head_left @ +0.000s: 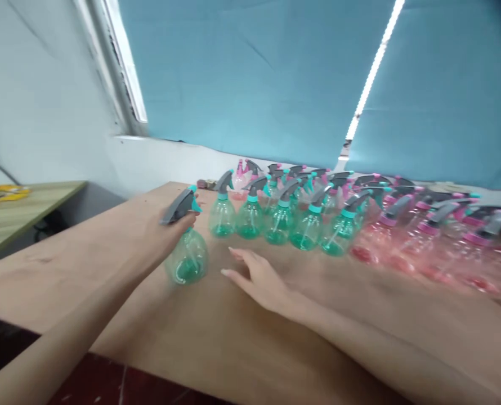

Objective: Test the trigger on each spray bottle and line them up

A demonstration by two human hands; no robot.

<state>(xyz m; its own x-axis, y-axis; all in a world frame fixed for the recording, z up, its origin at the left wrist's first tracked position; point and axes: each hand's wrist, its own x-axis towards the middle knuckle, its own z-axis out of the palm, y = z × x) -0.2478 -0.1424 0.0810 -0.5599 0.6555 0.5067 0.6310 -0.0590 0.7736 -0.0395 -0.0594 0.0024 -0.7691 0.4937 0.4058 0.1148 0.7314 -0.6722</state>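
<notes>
My left hand is wrapped round the neck of a green spray bottle with a grey and teal trigger head. The bottle stands upright or nearly so at the left part of the table; whether its base touches the wood I cannot tell. My right hand hangs to the right of that bottle with thumb and fingers apart, holding nothing. Just behind it, a row of green spray bottles runs along the table. Pink spray bottles carry the row on to the right, somewhat blurred.
More spray bottles crowd behind the front row, near the wall. The wooden table has its front edge below my arms. At the far left, another table bears yellow items. A blue curtain covers the window.
</notes>
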